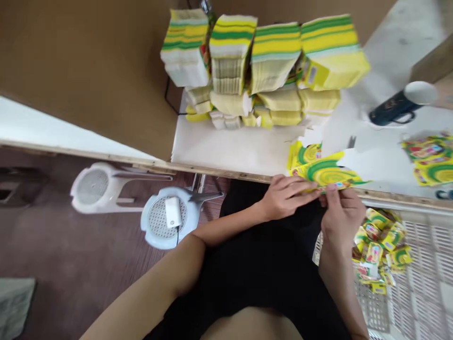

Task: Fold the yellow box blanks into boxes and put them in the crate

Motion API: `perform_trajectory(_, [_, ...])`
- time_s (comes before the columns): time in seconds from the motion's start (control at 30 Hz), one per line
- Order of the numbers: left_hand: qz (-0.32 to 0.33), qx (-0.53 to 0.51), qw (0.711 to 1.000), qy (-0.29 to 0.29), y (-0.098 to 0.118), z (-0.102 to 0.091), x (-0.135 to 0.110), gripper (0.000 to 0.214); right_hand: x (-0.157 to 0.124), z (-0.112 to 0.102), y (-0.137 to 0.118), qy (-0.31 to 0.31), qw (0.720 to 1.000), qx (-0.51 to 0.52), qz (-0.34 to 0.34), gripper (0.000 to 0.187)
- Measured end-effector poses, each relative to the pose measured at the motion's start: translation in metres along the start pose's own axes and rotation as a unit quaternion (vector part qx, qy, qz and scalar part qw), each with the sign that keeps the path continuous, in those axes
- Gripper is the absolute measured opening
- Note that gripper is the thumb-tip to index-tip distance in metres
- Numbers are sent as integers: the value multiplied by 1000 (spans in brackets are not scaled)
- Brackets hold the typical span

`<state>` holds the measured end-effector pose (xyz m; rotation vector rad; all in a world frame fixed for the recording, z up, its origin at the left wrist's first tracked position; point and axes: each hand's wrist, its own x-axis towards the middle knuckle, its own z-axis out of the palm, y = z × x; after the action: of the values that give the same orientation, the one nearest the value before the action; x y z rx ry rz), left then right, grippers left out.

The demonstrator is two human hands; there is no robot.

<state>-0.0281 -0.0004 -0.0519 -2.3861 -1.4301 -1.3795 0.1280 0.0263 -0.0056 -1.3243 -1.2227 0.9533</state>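
Observation:
A yellow and green printed carton blank (327, 172) with white flaps lies at the front edge of the table, partly unfolded. My right hand (341, 212) pinches its lower edge, thumb on top and the other fingers curled beneath. From the other side my left hand (288, 196) grips the same edge, fingers together and pointing right; its fingertips are partly hidden by the carton. Just behind the left fingers, another yellow printed piece (306, 153) lies on the white tabletop.
Several stacks of folded cartons (230, 56) stand at the back. A dark mug (399, 104) and yellow packets (435, 156) are at the right. Below the edge, a white plastic crate (417, 269) holds small filled packets (378, 241). A blue stool (159, 212) carries a white device (173, 212).

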Motion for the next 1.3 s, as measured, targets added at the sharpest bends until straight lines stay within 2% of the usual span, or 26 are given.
perform_trajectory(0.07, [27, -56, 998, -27, 6, -4, -4, 32, 2, 0, 5, 14, 1000, -13, -6, 40])
perform_trajectory(0.1, [15, -89, 996, -7, 7, -8, -4, 31, 3, -2, 9, 13, 1000, -14, -8, 38])
perform_trajectory(0.13, [-20, -123, 992, 32, 8, -13, -2, 29, 2, -4, 12, 13, 1000, -10, -6, 34])
perform_trajectory(0.2, [-142, -198, 963, 115, 8, -22, 4, 34, 0, -7, 16, 0, 1000, 15, 12, 35])
perform_trajectory(0.23, [-208, -247, 937, 131, 6, -25, 7, 40, -3, -7, 17, -10, 999, 32, 28, 43])
perform_trajectory(0.27, [-265, -309, 906, 115, 4, -27, 10, 47, -5, -7, 17, -20, 998, 51, 44, 49])
perform_trajectory(0.3, [-299, -386, 869, 74, 2, -27, 13, 52, -8, -5, 16, -29, 995, 71, 60, 51])
perform_trajectory(0.37, [-321, -523, 789, -15, -3, -22, 16, 60, -11, -1, 13, -34, 990, 111, 81, 51])
perform_trajectory(0.43, [-320, -610, 722, -62, -6, -15, 16, 63, -13, 2, 11, -23, 986, 142, 88, 50])
perform_trajectory(0.53, [-337, -672, 656, -63, -5, -6, 15, 61, -12, 3, 10, -8, 984, 153, 85, 45])
perform_trajectory(0.63, [-348, -706, 613, -64, 1, -2, 18, 63, -11, 2, 11, -15, 983, 165, 82, 41])
perform_trajectory(0.73, [-336, -733, 586, -83, 5, -1, 22, 72, -11, 3, 11, -28, 978, 186, 85, 38])
perform_trajectory(0.9, [-350, -726, 579, -125, 6, -3, 25, 76, -10, 4, 12, 4, 975, 203, 88, 41])
perform_trajectory(1.03, [-374, -725, 557, -152, 5, 0, 24, 74, -9, 1, 15, 36, 983, 169, 63, 40])
perform_trajectory(1.13, [-388, -736, 538, -136, 6, 3, 26, 71, -9, -2, 17, 46, 988, 142, 39, 36])
perform_trajectory(1.3, [-405, -744, 521, -105, 10, 6, 29, 62, -9, -7, 24, 16, 996, 82, 19, 39])
